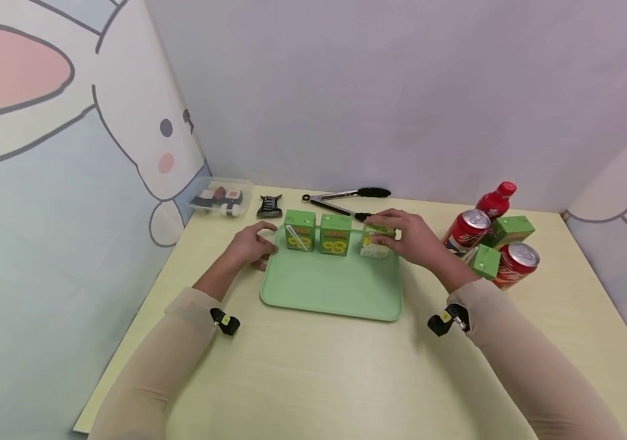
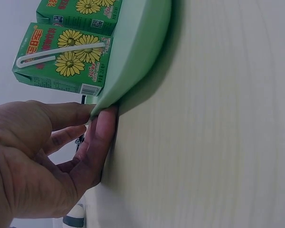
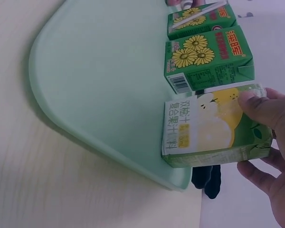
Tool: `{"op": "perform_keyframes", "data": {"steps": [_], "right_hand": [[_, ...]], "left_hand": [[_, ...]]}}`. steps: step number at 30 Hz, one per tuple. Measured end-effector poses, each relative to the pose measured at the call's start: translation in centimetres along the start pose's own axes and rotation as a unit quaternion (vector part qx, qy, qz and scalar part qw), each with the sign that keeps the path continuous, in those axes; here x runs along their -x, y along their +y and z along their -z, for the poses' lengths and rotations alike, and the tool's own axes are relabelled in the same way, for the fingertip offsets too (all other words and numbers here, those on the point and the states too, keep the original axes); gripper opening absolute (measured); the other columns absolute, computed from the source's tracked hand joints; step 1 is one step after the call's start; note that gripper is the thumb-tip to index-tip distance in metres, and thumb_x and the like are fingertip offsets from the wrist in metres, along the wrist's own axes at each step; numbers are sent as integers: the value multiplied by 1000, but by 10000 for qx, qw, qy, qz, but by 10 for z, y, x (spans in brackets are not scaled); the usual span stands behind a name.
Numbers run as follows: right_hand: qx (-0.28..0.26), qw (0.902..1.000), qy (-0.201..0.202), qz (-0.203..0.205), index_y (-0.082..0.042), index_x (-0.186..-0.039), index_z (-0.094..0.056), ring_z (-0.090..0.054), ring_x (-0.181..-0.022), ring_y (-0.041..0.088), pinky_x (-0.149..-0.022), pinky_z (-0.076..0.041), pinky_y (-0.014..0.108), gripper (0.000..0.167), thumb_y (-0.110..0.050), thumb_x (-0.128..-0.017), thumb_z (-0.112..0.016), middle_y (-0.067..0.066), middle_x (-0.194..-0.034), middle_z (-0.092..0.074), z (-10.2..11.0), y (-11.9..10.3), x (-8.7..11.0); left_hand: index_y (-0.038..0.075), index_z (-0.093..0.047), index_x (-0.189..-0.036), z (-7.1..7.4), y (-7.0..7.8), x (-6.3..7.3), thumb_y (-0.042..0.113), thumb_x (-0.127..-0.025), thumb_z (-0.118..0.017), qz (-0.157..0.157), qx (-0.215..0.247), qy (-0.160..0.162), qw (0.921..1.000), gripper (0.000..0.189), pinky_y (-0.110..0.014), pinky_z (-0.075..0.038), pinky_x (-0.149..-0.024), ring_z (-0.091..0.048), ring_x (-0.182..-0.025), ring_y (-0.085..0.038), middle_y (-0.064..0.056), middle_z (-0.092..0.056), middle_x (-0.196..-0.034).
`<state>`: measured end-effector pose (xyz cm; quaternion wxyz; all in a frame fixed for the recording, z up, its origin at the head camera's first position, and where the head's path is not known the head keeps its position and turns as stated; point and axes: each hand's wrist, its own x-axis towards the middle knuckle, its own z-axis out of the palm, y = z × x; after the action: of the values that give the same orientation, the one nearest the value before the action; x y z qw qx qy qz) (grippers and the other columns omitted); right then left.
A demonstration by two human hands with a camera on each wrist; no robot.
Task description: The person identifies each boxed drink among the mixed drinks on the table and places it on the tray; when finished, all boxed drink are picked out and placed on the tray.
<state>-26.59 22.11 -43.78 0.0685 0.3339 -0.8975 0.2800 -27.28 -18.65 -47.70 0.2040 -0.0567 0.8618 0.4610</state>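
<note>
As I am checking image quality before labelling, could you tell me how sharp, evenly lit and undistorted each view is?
Head view: soft, even light, faint shadows, wide-angle bending at the edges, tray sharp. Left wrist view: left hand near and slightly soft, a dark shadow under the tray's rim. Right wrist view: pale carton readable, right hand cut off by the frame, backdrop washed out.

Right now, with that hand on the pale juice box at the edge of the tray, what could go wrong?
The pale carton stands close to the green tray's rim, so it might tip off when the right hand lets go. It also stands right beside a daisy carton; a nudge could topple that one. The left hand grips the tray's corner, so a tug might shake all three cartons.
</note>
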Motion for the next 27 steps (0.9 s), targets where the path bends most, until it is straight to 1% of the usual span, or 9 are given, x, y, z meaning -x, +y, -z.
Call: {"op": "perform_keyframes", "data": {"steps": [2, 5, 8, 11, 15, 20, 24, 27], "right_hand": [[13, 9998, -180, -56, -10, -145, -74, -78, -112, 38, -87, -67, 57, 47, -14, -99, -85, 20, -144, -72, 6, -2, 0], [50, 9992, -338, -223, -10, -149, -71, -75, -122, 41, -94, -66, 60, 52, -18, -100, -86, 21, -148, -70, 14, -7, 0], [156, 9985, -354, -376, -13, -152, -68, -71, -130, 43, -102, -64, 62, 58, -25, -98, -88, 20, -150, -69, 21, -9, 1], [292, 9981, -315, -432, -13, -153, -67, -67, -136, 45, -108, -62, 64, 62, -30, -97, -89, 21, -151, -68, 28, -10, 2], [466, 9982, -191, -339, -12, -151, -69, -66, -138, 45, -111, -60, 66, 63, -33, -95, -90, 20, -150, -68, 37, -7, 5], [619, 9979, -51, -177, -11, -149, -70, -70, -132, 45, -106, -63, 66, 62, -29, -93, -92, 20, -145, -71, 54, -10, 9], [725, 9966, -42, -378, -14, -150, -70, -68, -134, 44, -107, -62, 67, 63, -30, -93, -92, 17, -147, -70, 71, -12, 15], [846, 9951, 1, -513, -15, -150, -69, -68, -134, 44, -107, -61, 68, 64, -31, -93, -92, 17, -148, -69, 84, -9, 21]], "left_hand": [[22, -52, -161, 0, -1, 0, 12, -106, -74, 10, 8, -13, 10000, 60, -35, -71, -66, -73, -75, -17, -18, -69, -121], [22, -52, -161, 0, -1, -1, 12, -106, -74, 6, 7, -29, 10000, 60, -35, -71, -66, -73, -75, -17, -18, -69, -121], [22, -52, -161, 1, -1, 0, 12, -106, -74, 0, -16, -19, 10000, 60, -36, -71, -66, -73, -74, -17, -18, -70, -122], [22, -53, -161, 1, -1, 0, 12, -106, -74, -5, -25, 0, 10000, 60, -36, -71, -66, -73, -74, -17, -18, -70, -122], [22, -53, -160, 1, -2, 0, 12, -106, -75, 0, -15, 3, 10000, 59, -35, -71, -65, -73, -75, -17, -18, -71, -122], [21, -52, -161, 1, -1, 0, 12, -106, -75, -17, -2, -28, 10000, 60, -35, -71, -66, -73, -74, -17, -18, -70, -122], [21, -52, -161, 0, -1, 0, 12, -106, -75, -47, -14, -17, 10000, 60, -35, -71, -65, -73, -73, -16, -18, -70, -122], [21, -53, -161, 0, -1, 0, 12, -106, -75, -66, -22, 7, 10000, 60, -35, -71, -65, -73, -72, -16, -18, -71, -122]]}}
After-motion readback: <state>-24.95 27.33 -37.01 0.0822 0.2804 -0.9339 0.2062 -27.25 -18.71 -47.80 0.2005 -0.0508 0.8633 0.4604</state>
